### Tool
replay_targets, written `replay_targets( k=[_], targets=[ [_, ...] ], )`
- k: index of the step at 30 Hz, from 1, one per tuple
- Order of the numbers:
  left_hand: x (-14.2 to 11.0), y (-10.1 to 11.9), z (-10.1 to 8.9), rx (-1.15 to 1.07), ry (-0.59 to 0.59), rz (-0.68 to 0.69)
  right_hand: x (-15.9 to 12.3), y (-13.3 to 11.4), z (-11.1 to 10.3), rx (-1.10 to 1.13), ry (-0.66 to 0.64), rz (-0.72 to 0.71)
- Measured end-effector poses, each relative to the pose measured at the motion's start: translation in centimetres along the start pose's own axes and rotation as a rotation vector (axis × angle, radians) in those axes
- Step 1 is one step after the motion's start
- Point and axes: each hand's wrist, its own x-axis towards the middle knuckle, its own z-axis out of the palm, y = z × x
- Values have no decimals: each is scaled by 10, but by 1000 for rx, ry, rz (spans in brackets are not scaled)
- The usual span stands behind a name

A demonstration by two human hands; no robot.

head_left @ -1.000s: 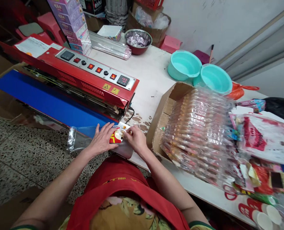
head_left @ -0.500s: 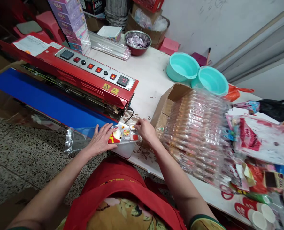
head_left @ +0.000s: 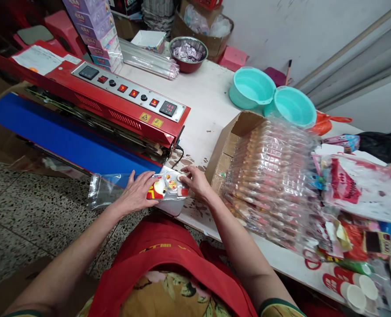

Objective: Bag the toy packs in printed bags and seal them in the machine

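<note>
A clear plastic bag [head_left: 104, 187] with small toy-like pieces in it lies at the near end of the sealing machine. Its unfilled part stretches left past the blue conveyor belt [head_left: 66, 132]. Inside it are a red and yellow carton-shaped piece [head_left: 155, 190], a round pizza-like piece [head_left: 172, 184] and a small red piece [head_left: 182, 192]. My left hand [head_left: 137, 193] holds the bag across its middle, fingers along the far edge and thumb at the near edge. At the right end, my right hand [head_left: 197, 181] has its fingertips closed on the bag by a pale round piece.
The red sealing machine [head_left: 129, 103] stands at the left. Right of my hands, a cardboard box [head_left: 220, 147] lies beside many filled clear packets [head_left: 264, 171]. Behind are two turquoise basins [head_left: 252, 88] and a metal bowl [head_left: 188, 55]. Paper cups [head_left: 353, 295] lie at the front right.
My right hand's fingers have shifted slightly and spread a little at the bag's right end. Hands and bag sit slightly further left in the view, which has itself shifted slightly.
</note>
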Motion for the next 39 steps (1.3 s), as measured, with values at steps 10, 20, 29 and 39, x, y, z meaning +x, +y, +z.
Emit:
replay_targets(
  k=[10, 20, 29, 39],
  targets=[
    [0, 5, -3, 38, -10, -10, 5, 11, 4, 292, -4, 111],
    [-3, 12, -6, 34, 6, -19, -30, -47, 15, -415, 17, -388],
    [-4, 10, 1, -2, 29, 6, -20, -106, 35, -784, -288, -199],
    [-3, 14, 0, -7, 16, -33, -49, -24, -17, 433, 249, 140]
  ],
)
